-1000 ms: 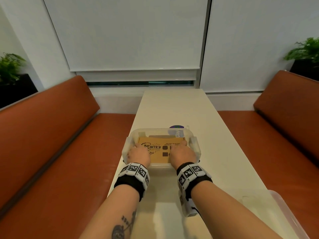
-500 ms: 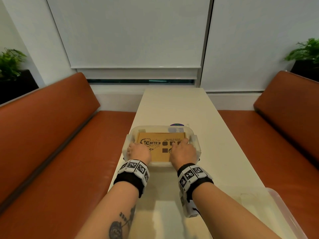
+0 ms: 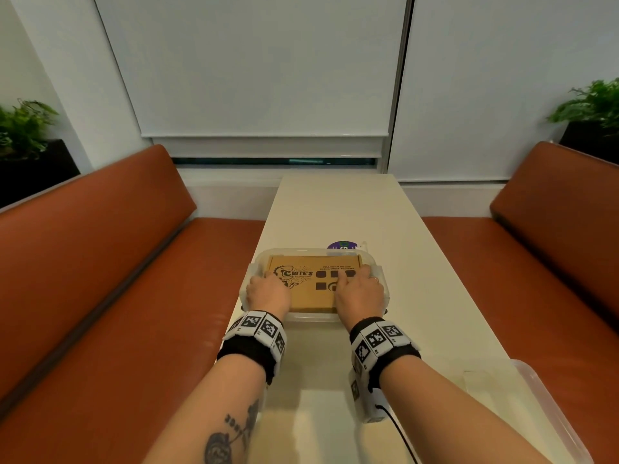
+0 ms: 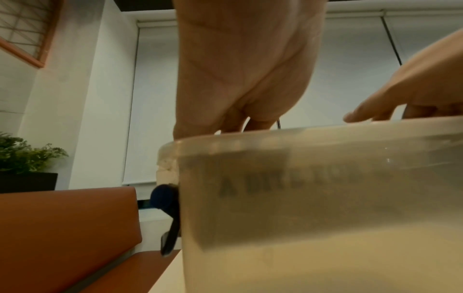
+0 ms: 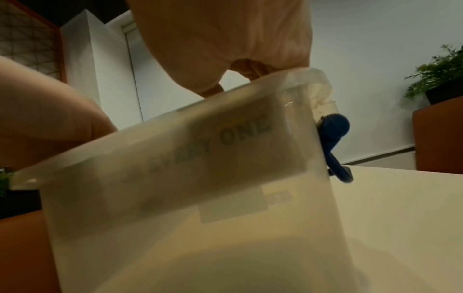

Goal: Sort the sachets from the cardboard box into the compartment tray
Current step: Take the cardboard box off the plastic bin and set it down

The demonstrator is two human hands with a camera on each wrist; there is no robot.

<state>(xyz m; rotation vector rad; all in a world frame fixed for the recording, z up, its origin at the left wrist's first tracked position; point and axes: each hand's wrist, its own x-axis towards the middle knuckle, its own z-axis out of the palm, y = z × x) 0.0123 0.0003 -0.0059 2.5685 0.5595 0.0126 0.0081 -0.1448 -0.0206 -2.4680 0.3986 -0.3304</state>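
On 1 long pale table [image 3: 338, 209], toward 12 o'clock from the body: 1 clear plastic bin [image 3: 315, 318], standing nearer the table's 9 o'clock edge than its 3 o'clock edge. Inside it, lying flat with the printed lid closed: 1 cardboard box [image 3: 310, 289], filling the bin almost wall to wall, with only narrow gaps along the sides. At the box's 9 o'clock edge, left hand [image 3: 268, 293], knuckles up, fingers hooking down over that edge into the gap beside the bin wall and gripping the box. At the box's 3 o'clock side, right hand [image 3: 359, 291], lying flat on the lid with fingers spread and straight, forefinger reaching toward 12 o'clock across the black printed squares. On the bin's outer ends, 2 blue latches hanging down: 1 at 9 o'clock [image 4: 166, 200], 1 at 3 o'clock [image 5: 334, 126]. Just beyond the bin's far rim at 1 o'clock: 1 purple disc [image 3: 342, 245], partly hidden. At 4 o'clock, near the table's close right corner: 1 clear plastic tray [image 3: 549, 416], well apart from the bin; cannot tell its compartments. Open tabletop from the bin toward 12 o'clock and along 3 o'clock. Flanking the table: 2 orange benches, at 9 o'clock [image 3: 100, 262] and at 3 o'clock [image 3: 552, 246]. Behind them: 2 potted plants, at 10 o'clock [image 3: 23, 128] and at 2 o'clock [image 3: 593, 105].
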